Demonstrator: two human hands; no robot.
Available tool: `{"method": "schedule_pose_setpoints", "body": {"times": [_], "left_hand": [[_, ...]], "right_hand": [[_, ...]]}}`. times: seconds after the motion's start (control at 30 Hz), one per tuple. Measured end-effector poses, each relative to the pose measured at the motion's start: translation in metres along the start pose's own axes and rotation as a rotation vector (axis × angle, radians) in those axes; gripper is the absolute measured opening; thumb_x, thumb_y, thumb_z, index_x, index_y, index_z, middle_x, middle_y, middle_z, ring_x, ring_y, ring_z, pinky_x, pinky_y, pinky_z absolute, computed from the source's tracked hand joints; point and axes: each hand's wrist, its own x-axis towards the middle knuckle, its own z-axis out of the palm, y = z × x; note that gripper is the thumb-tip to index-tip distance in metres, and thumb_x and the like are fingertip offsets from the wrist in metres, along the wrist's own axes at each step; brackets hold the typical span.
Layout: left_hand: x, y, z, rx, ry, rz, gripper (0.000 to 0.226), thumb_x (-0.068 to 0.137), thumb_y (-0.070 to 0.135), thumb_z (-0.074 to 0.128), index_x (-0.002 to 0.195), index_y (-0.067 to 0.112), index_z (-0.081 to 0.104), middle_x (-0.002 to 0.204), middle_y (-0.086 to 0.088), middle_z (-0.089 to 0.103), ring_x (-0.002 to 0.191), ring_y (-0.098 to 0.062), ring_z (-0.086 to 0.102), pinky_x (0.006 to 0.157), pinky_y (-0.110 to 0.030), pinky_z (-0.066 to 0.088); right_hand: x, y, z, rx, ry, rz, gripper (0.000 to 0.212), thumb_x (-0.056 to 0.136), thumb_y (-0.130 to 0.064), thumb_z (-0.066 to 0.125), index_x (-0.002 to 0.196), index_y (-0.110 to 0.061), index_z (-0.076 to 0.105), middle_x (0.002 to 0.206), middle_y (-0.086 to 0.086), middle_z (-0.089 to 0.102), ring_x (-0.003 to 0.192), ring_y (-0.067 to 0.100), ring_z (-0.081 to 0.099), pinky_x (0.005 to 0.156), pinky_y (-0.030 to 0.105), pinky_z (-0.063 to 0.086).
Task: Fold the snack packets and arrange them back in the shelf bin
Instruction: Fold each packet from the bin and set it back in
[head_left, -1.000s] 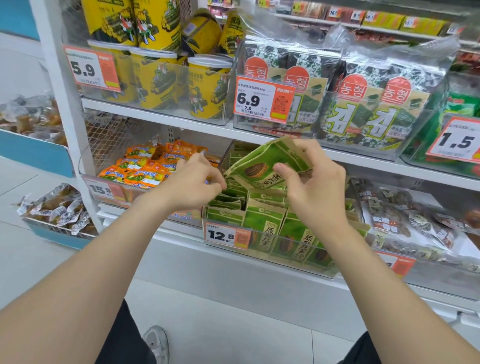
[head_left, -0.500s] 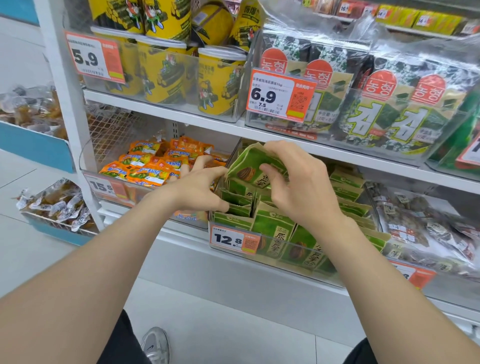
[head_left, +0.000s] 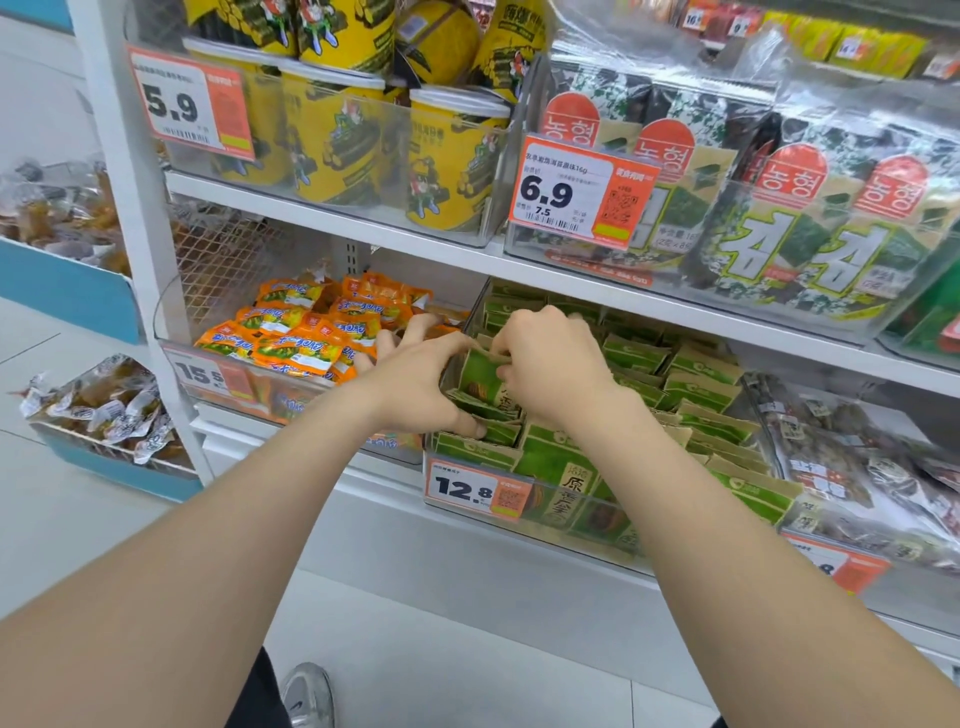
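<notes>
A clear shelf bin with a 12.8 price tag holds several green and tan snack packets standing in rows. One green packet sits in the left row of the bin, between both hands. My right hand pinches its folded top edge from above. My left hand is at its left side, thumb down on the packets in front and other fingers spread toward the bin's left wall.
Orange packets fill the bin to the left. Yellow tubs and seaweed packs stand on the shelf above. Bagged snacks lie to the right. A white shelf post stands at left, a shoe on the floor.
The green packet has gone from being held up in front of the shelf down into the bin's left row. Both hands moved forward and down with it.
</notes>
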Motion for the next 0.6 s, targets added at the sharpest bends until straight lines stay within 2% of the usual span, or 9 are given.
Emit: {"method": "schedule_pose_setpoints", "body": {"times": [0.07,0.13,0.2,0.3,0.37,0.43,0.47,0.5,0.6], "left_hand": [[-0.001,0.0,-0.002,-0.008,0.004,0.009,0.087,0.073,0.06,0.09,0.146,0.056,0.042,0.171,0.011,0.007,0.154,-0.043,0.007,0.116,-0.063,0.018],[-0.001,-0.001,-0.001,-0.005,0.011,0.017,0.086,0.073,0.062,0.089,0.145,0.057,0.043,0.171,0.011,0.009,0.154,-0.042,0.008,0.116,-0.063,0.018],[-0.002,-0.003,-0.001,0.013,0.022,0.026,0.085,0.071,0.065,0.088,0.144,0.058,0.043,0.17,0.011,0.011,0.152,-0.041,0.012,0.113,-0.061,0.02],[-0.001,-0.005,0.0,0.02,0.031,0.038,0.084,0.07,0.069,0.086,0.142,0.061,0.043,0.168,0.012,0.014,0.149,-0.038,0.017,0.11,-0.06,0.023],[0.0,-0.007,0.0,0.026,0.036,0.041,0.085,0.07,0.071,0.086,0.142,0.062,0.042,0.167,0.012,0.016,0.147,-0.037,0.019,0.111,-0.061,0.024],[0.0,-0.007,0.0,0.025,0.042,0.04,0.084,0.07,0.071,0.085,0.142,0.062,0.043,0.166,0.012,0.017,0.146,-0.037,0.02,0.111,-0.061,0.024],[0.0,-0.006,0.0,0.022,0.045,0.039,0.083,0.071,0.07,0.085,0.142,0.061,0.043,0.166,0.012,0.017,0.146,-0.037,0.021,0.111,-0.061,0.024],[0.0,-0.005,0.0,0.019,0.046,0.036,0.082,0.072,0.069,0.086,0.142,0.061,0.044,0.167,0.011,0.017,0.146,-0.037,0.02,0.111,-0.061,0.023],[-0.002,-0.003,0.002,0.036,0.045,0.03,0.083,0.073,0.069,0.085,0.143,0.06,0.042,0.168,0.012,0.016,0.149,-0.038,0.018,0.111,-0.06,0.022]], "right_hand": [[0.006,0.0,0.004,-0.075,-0.057,-0.039,0.019,0.096,-0.019,0.071,0.115,-0.021,0.072,0.102,0.003,0.069,0.112,0.031,0.064,0.11,0.051,0.039],[0.007,0.0,0.007,-0.134,-0.103,-0.099,0.02,0.098,-0.023,0.07,0.118,-0.023,0.071,0.107,0.003,0.072,0.114,0.03,0.064,0.109,0.05,0.037],[0.003,0.002,0.007,-0.1,-0.145,-0.152,0.021,0.102,-0.036,0.064,0.117,-0.025,0.073,0.11,0.001,0.073,0.117,0.031,0.064,0.107,0.05,0.038],[-0.005,0.012,0.0,0.158,-0.201,-0.141,0.057,0.094,-0.063,0.064,0.14,-0.03,0.066,0.13,-0.002,0.073,0.126,0.028,0.063,0.112,0.053,0.044],[-0.011,0.016,-0.001,0.235,-0.111,-0.129,0.057,0.09,-0.06,0.072,0.139,-0.031,0.067,0.118,-0.002,0.076,0.115,0.024,0.069,0.101,0.047,0.055],[-0.011,0.013,0.001,0.135,-0.034,-0.169,0.037,0.095,-0.043,0.07,0.129,-0.027,0.072,0.093,-0.002,0.072,0.092,0.025,0.069,0.082,0.039,0.058],[-0.01,0.009,0.001,0.076,-0.032,-0.191,0.033,0.096,-0.036,0.067,0.126,-0.024,0.072,0.089,-0.001,0.068,0.089,0.026,0.068,0.078,0.038,0.057],[-0.009,0.005,0.001,0.029,-0.058,-0.205,0.033,0.096,-0.035,0.067,0.127,-0.022,0.07,0.092,0.0,0.068,0.092,0.028,0.068,0.081,0.039,0.055],[-0.003,-0.001,0.003,-0.085,-0.175,-0.202,0.047,0.098,-0.044,0.069,0.139,-0.022,0.061,0.115,0.001,0.071,0.114,0.03,0.064,0.104,0.049,0.043]]}}
